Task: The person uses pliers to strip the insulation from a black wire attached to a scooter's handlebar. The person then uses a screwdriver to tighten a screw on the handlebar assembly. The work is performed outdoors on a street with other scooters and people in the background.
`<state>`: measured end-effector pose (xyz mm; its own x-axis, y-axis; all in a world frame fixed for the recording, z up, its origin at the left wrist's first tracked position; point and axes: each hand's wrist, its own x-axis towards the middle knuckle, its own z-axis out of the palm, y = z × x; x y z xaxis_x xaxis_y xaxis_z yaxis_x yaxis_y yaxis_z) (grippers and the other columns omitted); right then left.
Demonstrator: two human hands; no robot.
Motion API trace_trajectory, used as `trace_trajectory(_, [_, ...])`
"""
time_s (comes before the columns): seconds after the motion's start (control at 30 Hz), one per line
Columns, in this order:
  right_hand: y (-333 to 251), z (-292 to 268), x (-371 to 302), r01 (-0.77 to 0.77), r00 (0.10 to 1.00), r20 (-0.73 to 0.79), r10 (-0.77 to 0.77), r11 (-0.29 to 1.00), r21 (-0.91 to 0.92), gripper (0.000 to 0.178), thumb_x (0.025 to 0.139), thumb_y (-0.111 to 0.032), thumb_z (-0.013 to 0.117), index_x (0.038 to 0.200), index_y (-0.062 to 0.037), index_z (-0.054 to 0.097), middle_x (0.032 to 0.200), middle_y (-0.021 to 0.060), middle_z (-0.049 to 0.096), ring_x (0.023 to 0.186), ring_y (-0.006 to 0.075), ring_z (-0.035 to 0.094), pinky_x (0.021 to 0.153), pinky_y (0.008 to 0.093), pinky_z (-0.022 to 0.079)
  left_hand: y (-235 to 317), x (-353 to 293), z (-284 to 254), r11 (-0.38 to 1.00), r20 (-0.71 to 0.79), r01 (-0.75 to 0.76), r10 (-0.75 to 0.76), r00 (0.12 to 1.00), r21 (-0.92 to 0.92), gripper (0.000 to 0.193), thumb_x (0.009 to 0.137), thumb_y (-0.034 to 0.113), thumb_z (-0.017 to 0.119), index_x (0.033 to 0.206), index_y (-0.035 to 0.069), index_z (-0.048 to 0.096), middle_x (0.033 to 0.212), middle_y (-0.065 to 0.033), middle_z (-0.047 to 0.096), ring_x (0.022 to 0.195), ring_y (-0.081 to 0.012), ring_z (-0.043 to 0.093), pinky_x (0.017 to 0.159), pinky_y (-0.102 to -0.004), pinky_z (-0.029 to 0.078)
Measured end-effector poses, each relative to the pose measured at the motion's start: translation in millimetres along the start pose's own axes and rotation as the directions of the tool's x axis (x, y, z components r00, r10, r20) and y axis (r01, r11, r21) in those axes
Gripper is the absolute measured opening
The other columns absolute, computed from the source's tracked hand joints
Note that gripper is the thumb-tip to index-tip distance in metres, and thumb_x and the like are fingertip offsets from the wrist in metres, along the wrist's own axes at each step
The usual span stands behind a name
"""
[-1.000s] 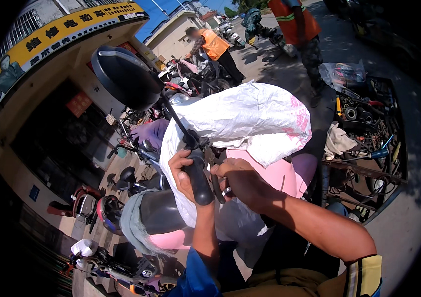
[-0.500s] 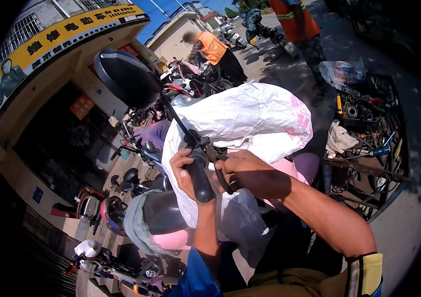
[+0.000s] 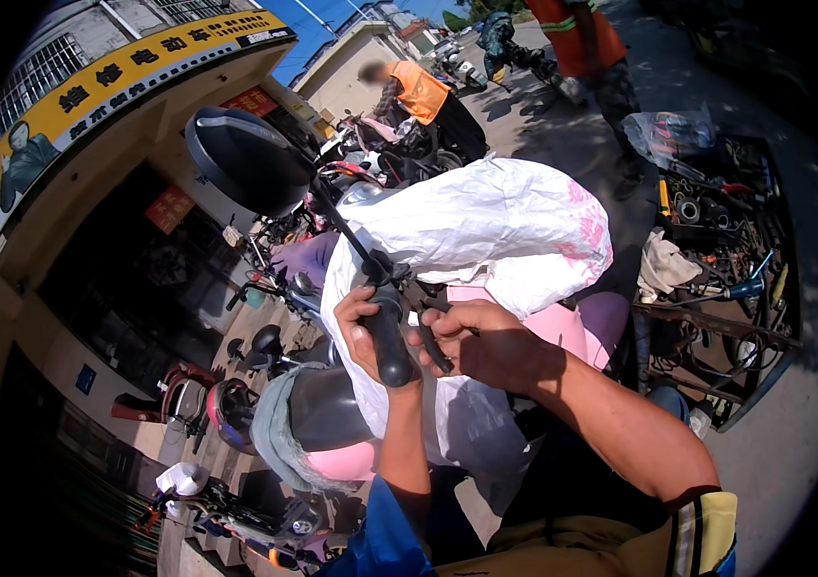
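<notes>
My left hand (image 3: 356, 327) is wrapped round the black rubber handlebar grip (image 3: 390, 348) of a pink scooter (image 3: 561, 329). Just beyond that hand, a black mirror (image 3: 247, 162) rises on its stem from the lever clamp. In my right hand (image 3: 490, 337) is a pair of dark-handled pliers (image 3: 434, 344), its handles spread apart. The jaws point at the clamp area beside the grip; what they touch is too small and dark to make out. A white woven sack (image 3: 486, 216) drapes over the scooter's front, behind both hands.
At the right stands a metal tool cart (image 3: 692, 315) crowded with tools, parts and a cloth. One person in an orange vest (image 3: 418, 93) bends over parked scooters; another in orange (image 3: 577, 38) stands near the cart. More scooters line the shopfront at left.
The plier handles have opened wider in my right hand, whose fingers have loosened. My left hand keeps its hold on the grip. The whole view has shifted slightly.
</notes>
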<state>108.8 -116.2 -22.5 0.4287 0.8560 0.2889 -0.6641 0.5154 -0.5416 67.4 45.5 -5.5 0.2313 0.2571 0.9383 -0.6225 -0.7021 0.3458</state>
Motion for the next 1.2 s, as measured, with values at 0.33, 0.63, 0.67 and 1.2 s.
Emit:
trace_trajectory(0.33, [-13,19,-5,-0.104,0.991,-0.105,0.082,0.969,-0.223,0.022,0.09,-0.023,0.06,0.084,-0.0019,0.063,0.076,0.0073,0.059,0.071,0.0187,0.059,0.065,0.0338,0.048,-7,-3,-2,0.998,-0.024,0.004,-0.005,1.0,-0.059,0.052,0.103,0.05,0.036,0.095,0.001,0.052,0.115,-0.0165,0.055,0.11,-0.0254,0.052,0.1,-0.0378,0.039])
trace_trajectory(0.63, [-10,30,-1,-0.124,0.982,-0.173,0.073,0.945,-0.304,0.025,0.088,-0.028,0.06,0.09,-0.0034,0.064,0.079,0.0061,0.058,0.073,0.0164,0.057,0.064,0.0332,0.047,-3,-2,-6,0.997,0.005,0.035,-0.035,0.999,-0.064,0.049,0.102,0.046,0.037,0.095,0.0,0.051,0.116,-0.0168,0.055,0.11,-0.0253,0.052,0.1,-0.0385,0.038])
trace_trajectory(0.67, [-10,32,1,-0.134,0.979,-0.186,0.078,0.941,-0.311,0.025,0.089,-0.028,0.06,0.091,-0.0036,0.064,0.08,0.0057,0.057,0.073,0.0158,0.057,0.064,0.0331,0.047,-2,-2,-6,0.998,0.007,0.037,-0.037,0.999,-0.059,0.049,0.102,0.047,0.037,0.095,0.0,0.051,0.116,-0.0168,0.054,0.11,-0.0252,0.052,0.1,-0.0387,0.038])
trace_trajectory(1.2, [-42,63,5,-0.189,0.977,-0.187,0.1,0.806,-0.561,0.027,0.098,-0.024,0.05,0.097,0.0004,0.061,0.086,0.0093,0.058,0.077,0.018,0.063,0.061,0.0329,0.059,5,-3,-5,0.996,0.036,0.032,-0.029,0.999,-0.088,0.047,0.104,0.044,0.036,0.1,0.0,0.051,0.119,-0.0172,0.053,0.11,-0.0261,0.053,0.101,-0.0399,0.04])
